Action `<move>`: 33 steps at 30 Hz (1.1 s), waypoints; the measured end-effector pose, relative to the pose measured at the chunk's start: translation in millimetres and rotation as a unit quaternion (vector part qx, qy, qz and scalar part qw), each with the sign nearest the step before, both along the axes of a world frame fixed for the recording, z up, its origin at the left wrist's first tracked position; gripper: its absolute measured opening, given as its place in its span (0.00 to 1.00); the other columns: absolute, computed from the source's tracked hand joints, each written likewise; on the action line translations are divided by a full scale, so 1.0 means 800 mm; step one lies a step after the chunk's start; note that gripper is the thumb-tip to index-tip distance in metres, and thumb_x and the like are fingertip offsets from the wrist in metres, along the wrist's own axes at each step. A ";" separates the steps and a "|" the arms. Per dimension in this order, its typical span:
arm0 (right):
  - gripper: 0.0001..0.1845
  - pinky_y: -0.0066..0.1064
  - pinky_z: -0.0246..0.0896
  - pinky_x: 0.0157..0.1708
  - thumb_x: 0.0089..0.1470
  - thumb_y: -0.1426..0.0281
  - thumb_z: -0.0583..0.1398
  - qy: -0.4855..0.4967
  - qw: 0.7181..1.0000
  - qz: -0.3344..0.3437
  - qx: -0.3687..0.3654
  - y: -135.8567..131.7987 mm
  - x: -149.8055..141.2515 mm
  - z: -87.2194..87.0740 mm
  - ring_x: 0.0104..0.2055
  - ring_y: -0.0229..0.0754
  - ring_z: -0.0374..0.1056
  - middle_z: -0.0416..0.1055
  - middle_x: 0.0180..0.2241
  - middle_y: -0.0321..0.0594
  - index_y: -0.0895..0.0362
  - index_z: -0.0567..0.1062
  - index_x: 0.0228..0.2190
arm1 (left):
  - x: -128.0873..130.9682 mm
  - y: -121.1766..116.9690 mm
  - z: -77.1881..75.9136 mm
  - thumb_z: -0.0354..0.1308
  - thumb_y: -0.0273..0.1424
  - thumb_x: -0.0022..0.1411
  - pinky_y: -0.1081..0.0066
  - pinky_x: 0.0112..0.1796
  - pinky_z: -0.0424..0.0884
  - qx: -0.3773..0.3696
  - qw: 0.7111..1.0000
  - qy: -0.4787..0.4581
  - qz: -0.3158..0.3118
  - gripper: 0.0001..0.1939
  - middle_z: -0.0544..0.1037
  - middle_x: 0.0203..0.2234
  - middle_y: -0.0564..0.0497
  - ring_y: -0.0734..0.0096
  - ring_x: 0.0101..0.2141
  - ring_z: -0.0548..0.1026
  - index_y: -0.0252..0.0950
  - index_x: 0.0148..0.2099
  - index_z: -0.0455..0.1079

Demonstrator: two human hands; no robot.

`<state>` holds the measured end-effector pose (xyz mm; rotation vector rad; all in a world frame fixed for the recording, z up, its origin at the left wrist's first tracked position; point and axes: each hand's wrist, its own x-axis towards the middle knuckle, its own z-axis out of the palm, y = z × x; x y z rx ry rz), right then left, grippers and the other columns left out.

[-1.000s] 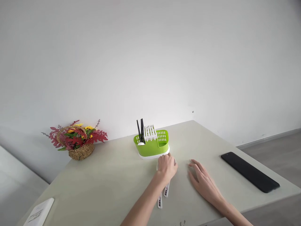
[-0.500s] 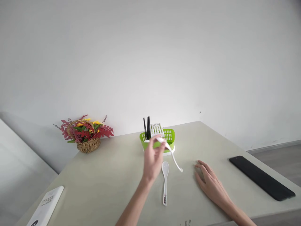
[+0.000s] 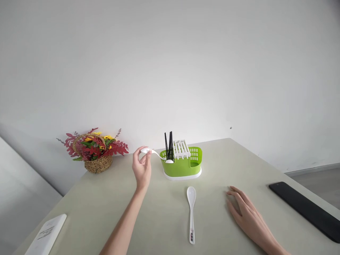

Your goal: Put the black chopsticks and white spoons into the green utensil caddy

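Observation:
My left hand pinches a white spoon by its bowl, with the handle pointing right to the left end of a green utensil holder. The handle's tip is at the holder's rim; I cannot tell whether it is inside. Black chopsticks stand in that left end, and another white spoon shows its bowl at the front rim there. A white slatted rack sits across the holder's middle. On the table lies a further white spoon, bowl away from me. My right hand rests open on the table, holding nothing.
A wicker basket of red and yellow flowers stands at the back left by the wall. At the near left lies a white box with printing. A long black flat object lies along the right edge of the table.
My left hand has carried the spoon leftward, from in front of the holder to its left side, and the handle now points at the holder. My right hand stays on the table. The view has shifted slightly.

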<state>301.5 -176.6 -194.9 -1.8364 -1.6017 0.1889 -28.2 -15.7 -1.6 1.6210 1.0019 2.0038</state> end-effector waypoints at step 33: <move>0.15 0.45 0.64 0.52 0.63 0.54 0.56 0.007 0.999 0.039 0.019 -0.003 -0.118 0.037 0.53 0.51 0.69 0.71 0.50 0.43 0.49 0.73 0.43 | -0.039 -0.134 -0.156 0.50 0.58 0.67 0.74 0.25 0.62 -0.323 0.935 0.122 -0.084 0.29 0.72 0.26 0.52 0.72 0.24 0.66 0.37 0.37 0.73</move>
